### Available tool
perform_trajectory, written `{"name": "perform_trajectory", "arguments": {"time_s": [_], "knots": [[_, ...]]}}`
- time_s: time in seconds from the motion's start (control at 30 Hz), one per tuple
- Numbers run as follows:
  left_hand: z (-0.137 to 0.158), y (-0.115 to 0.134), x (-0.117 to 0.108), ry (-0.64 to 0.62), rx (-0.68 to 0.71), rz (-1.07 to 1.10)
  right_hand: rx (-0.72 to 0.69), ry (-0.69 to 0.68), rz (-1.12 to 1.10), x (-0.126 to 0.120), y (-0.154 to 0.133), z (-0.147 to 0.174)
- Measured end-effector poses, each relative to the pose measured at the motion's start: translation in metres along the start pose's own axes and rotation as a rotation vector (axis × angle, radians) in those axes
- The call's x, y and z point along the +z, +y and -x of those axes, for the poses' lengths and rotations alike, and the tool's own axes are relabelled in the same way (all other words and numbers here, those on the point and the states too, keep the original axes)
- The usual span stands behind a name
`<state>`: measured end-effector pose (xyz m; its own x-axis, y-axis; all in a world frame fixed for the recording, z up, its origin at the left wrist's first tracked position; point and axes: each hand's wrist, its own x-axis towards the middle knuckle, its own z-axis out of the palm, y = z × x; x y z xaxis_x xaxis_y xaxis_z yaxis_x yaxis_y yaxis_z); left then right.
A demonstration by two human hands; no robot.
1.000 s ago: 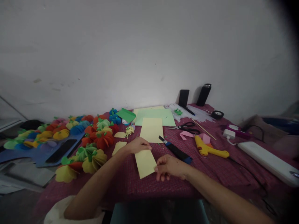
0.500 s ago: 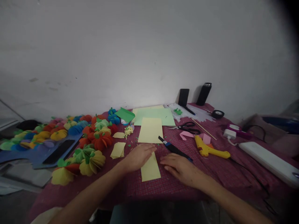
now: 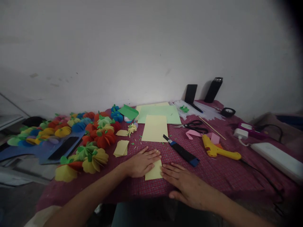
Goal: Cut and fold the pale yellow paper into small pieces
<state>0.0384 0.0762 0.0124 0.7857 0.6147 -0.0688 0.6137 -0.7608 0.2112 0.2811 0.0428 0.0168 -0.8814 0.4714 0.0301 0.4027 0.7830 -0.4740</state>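
A strip of pale yellow paper lies on the red checked tablecloth close to me. My left hand rests flat over its upper left part, fingers stretched out and hiding that portion. With the fingertips at the strip's right edge, my right hand lies with its fingers extended and thumb apart. A utility knife with a dark blue handle sits beyond my right hand. Farther off is a larger yellow sheet. Small yellow paper pieces are stacked to the left of my left hand.
Paper pumpkins in several colours crowd the left side. Scissors, a yellow glue gun with a cord and a white power strip lie on the right. A green sheet, a phone and a black bottle are near the wall.
My left hand has slid down the yellow strip towards me. My right hand has come nearer and now meets the strip's right edge. The camera view has shifted slightly.
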Motion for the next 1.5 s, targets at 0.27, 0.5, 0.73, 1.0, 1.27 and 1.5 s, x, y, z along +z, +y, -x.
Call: {"name": "perform_trajectory", "arguments": {"time_s": [0.27, 0.5, 0.73, 1.0, 1.27, 1.5], "knots": [[0.011, -0.010, -0.004, -0.028, -0.049, -0.001, 0.013, -0.047, -0.032, -0.003, -0.007, 0.005], [0.030, -0.005, -0.003, -0.007, -0.117, 0.005, -0.007, -0.017, -0.059, -0.002, -0.003, 0.004], [0.035, 0.001, -0.003, 0.085, -0.180, 0.029, 0.010, -0.033, -0.038, -0.004, -0.006, 0.004], [0.008, 0.027, -0.001, 0.090, -0.057, 0.030, -0.001, -0.013, -0.042, -0.006, -0.009, 0.002], [-0.010, 0.020, 0.008, 0.079, -0.089, -0.057, 0.005, -0.028, -0.030, -0.002, -0.006, 0.003], [-0.013, 0.019, 0.012, 0.109, -0.174, -0.076, -0.009, -0.027, -0.067, -0.008, -0.011, 0.006]]}}
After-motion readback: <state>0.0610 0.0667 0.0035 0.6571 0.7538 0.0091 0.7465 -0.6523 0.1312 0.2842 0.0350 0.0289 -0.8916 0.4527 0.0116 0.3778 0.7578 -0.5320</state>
